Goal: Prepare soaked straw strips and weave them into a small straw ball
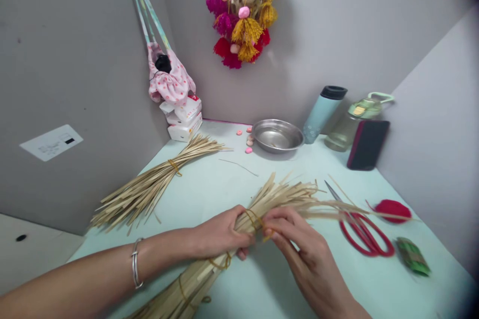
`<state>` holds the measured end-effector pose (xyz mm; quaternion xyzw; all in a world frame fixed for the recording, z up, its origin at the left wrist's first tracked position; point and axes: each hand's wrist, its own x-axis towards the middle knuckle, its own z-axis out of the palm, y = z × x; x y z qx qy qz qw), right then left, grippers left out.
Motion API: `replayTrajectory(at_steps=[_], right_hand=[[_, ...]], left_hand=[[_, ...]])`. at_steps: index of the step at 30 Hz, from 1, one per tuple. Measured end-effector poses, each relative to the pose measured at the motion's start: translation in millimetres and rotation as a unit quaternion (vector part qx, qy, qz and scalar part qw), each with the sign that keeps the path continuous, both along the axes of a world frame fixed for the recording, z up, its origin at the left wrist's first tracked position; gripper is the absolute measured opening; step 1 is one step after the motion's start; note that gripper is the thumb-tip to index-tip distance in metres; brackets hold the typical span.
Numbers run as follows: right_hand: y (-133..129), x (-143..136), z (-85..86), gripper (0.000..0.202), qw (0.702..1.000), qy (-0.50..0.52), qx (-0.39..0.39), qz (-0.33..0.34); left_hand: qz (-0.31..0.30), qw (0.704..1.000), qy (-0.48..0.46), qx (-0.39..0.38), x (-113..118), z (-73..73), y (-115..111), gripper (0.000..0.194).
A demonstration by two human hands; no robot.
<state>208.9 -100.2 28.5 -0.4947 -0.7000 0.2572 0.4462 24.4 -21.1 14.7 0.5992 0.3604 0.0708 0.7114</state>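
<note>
A long bundle of pale, flat straw strips (204, 271) lies slanting over the front of the table, tied round with yellow cord in several places. My left hand (224, 232) is wrapped round the bundle near its upper end. Just right of it, my right hand (299, 244) pinches the yellow cord (267, 234) between thumb and fingers, beside the bundle. Loose strip ends fan out beyond both hands, and a few long strips reach right over the red-handled scissors (361, 234). A second tied straw bundle (149, 184) rests at the left.
Red thread (392, 211) and a green thread bundle (413, 256) lie at the right. Along the back stand a metal bowl (277, 135), a blue tumbler (322, 114), a green bottle (342, 127), a phone (368, 144) and tissue packs (185, 127). Small pink pieces (249, 150) lie beside the bowl.
</note>
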Motion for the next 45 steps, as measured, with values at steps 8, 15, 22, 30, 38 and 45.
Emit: replayTrajectory(at_steps=[8,15,22,30,38,45], right_hand=[[2,-10,6.0,0.031,0.998,-0.004,-0.047,0.052],[-14,-34,-14.9,0.034,0.985,-0.121,0.088,0.084],[-16,-20,0.1,0.026,0.969,-0.192,0.110,0.109],[-11,-33,9.3,0.039,0.930,0.259,-0.249,0.081],[-26,-49,4.0,0.044,0.868,0.394,-0.300,-0.038],[-23,-50,4.3,0.038,0.860,0.411,-0.291,-0.079]], left_hand=[[-0.045,0.986,0.054,0.149,8,-4.8,1,0.033],[-0.103,0.965,0.071,0.230,16,0.5,3,0.036],[-0.097,0.968,0.107,0.205,7,-4.1,8,0.030],[-0.152,0.982,0.004,0.114,10,-4.7,-1,0.020],[-0.087,0.953,0.118,0.265,0,5.7,4,0.043],[-0.104,0.922,0.158,0.337,6,-3.7,-1,0.042]])
